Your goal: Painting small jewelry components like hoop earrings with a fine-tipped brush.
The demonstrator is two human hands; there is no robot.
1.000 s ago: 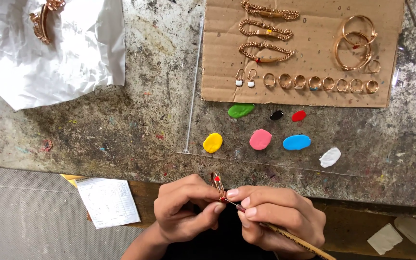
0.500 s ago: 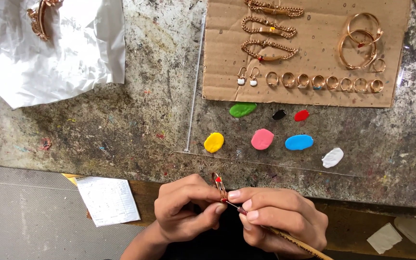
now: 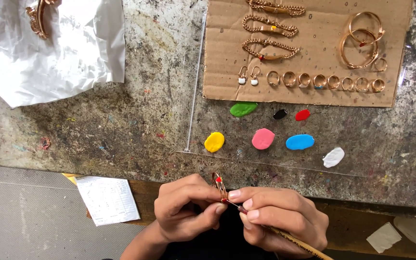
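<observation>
My left hand [image 3: 185, 207] pinches a gold bangle [image 3: 219, 185] with red dots on it, held upright at the bench's near edge. My right hand [image 3: 283, 220] grips a thin wooden-handled brush [image 3: 292, 239] whose tip touches the bangle's lower part. Just beyond the hands a clear sheet [image 3: 266, 159] carries blobs of paint: yellow [image 3: 214, 142], pink [image 3: 263, 138], blue [image 3: 300, 142], white [image 3: 333, 157], green [image 3: 243, 109], black [image 3: 280, 114] and red [image 3: 303, 114].
A cardboard piece [image 3: 227, 53] at the back holds gold chains, bangles, earrings and several rings. White crumpled paper [image 3: 49, 53] with a gold ornament lies at the back left. A small printed slip [image 3: 108, 199] sits left of my hands, on the worn grey bench [image 3: 121, 125].
The hands stay together on the bangle; the brush tip shifts only slightly. The view has drifted a little.
</observation>
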